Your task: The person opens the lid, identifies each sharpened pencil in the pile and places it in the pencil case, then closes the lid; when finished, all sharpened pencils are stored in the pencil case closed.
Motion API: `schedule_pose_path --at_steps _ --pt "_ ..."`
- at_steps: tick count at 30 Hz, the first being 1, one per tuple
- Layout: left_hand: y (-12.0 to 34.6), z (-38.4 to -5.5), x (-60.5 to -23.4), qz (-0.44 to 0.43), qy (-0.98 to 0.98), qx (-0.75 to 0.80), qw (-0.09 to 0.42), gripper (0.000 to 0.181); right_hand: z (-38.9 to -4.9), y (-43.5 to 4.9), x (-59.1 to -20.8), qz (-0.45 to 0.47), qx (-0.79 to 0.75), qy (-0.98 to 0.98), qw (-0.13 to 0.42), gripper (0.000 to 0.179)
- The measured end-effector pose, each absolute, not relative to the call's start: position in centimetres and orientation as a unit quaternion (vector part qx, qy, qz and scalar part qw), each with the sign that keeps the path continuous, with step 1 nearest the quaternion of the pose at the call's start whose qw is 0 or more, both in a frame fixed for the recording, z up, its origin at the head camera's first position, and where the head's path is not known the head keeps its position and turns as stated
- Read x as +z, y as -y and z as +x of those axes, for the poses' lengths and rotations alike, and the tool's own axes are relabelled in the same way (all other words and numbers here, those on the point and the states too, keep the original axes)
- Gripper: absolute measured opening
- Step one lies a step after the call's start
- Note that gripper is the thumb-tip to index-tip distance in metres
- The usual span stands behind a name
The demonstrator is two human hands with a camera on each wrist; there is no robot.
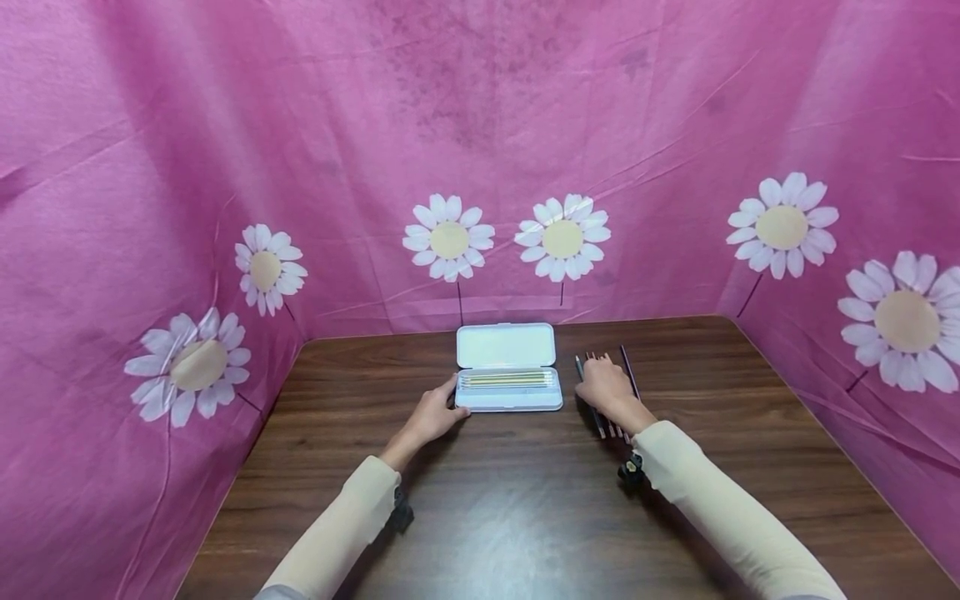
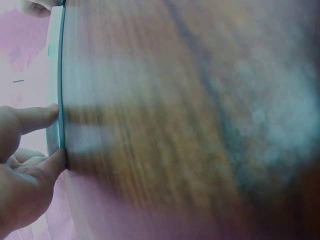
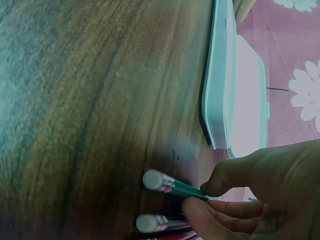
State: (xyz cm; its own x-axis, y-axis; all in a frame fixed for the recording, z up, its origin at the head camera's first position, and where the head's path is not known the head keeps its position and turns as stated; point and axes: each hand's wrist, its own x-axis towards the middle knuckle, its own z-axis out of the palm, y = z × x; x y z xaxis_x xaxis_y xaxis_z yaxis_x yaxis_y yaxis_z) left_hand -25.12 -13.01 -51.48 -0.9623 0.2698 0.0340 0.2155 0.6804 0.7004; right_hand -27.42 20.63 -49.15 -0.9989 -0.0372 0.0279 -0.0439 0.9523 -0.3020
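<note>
An open white pencil case (image 1: 489,402) sits toward the back of the table, its lid (image 1: 506,346) tipped back. Several pale yellow pencils (image 1: 506,380) lie lengthwise inside. At the case's front left corner, my left hand (image 1: 433,414) holds it, fingers along the left side and thumb by the front edge. To the right of the case, my right hand (image 1: 603,385) is over a row of loose pencils. In the right wrist view, its thumb and finger pinch a green pencil (image 3: 185,189) with a white eraser end. Another pencil (image 3: 152,223) lies beside it.
A dark purple pencil (image 1: 628,367) lies at the right of the row, partly hidden by my hand. Pink cloth (image 1: 495,150) printed with daisies hangs around the wooden table (image 1: 487,500) at the back and both sides.
</note>
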Motion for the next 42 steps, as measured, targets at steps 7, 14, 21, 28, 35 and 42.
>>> schedule_pose_path --at_steps 7,14,21,28,35,42 --pt "12.9 -25.1 -51.5 0.130 -0.916 0.377 0.037 0.078 -27.5 -20.8 -49.0 0.007 0.163 0.987 0.002 0.019" --pt "12.9 -25.1 -51.4 0.130 -0.917 0.375 0.034 0.077 -28.3 -21.3 -49.3 0.025 0.184 0.982 0.018 0.019" --pt "12.9 -25.0 -51.4 0.129 -0.918 0.374 0.037 0.078 -29.0 -21.7 -48.8 0.061 0.241 0.969 0.005 0.015" --pt "12.9 -25.0 -51.3 0.133 -0.917 0.374 0.036 0.078 -28.5 -19.5 -45.8 0.082 0.224 0.971 0.012 0.015" --pt "12.9 -25.1 -51.4 0.141 -0.912 0.384 0.035 0.078 -28.9 -17.3 -43.8 0.135 0.201 0.970 0.026 0.011" --pt "12.9 -25.1 -51.3 0.137 -0.911 0.386 0.040 0.079 -29.6 -14.7 -42.9 0.177 0.166 0.970 0.012 0.016"
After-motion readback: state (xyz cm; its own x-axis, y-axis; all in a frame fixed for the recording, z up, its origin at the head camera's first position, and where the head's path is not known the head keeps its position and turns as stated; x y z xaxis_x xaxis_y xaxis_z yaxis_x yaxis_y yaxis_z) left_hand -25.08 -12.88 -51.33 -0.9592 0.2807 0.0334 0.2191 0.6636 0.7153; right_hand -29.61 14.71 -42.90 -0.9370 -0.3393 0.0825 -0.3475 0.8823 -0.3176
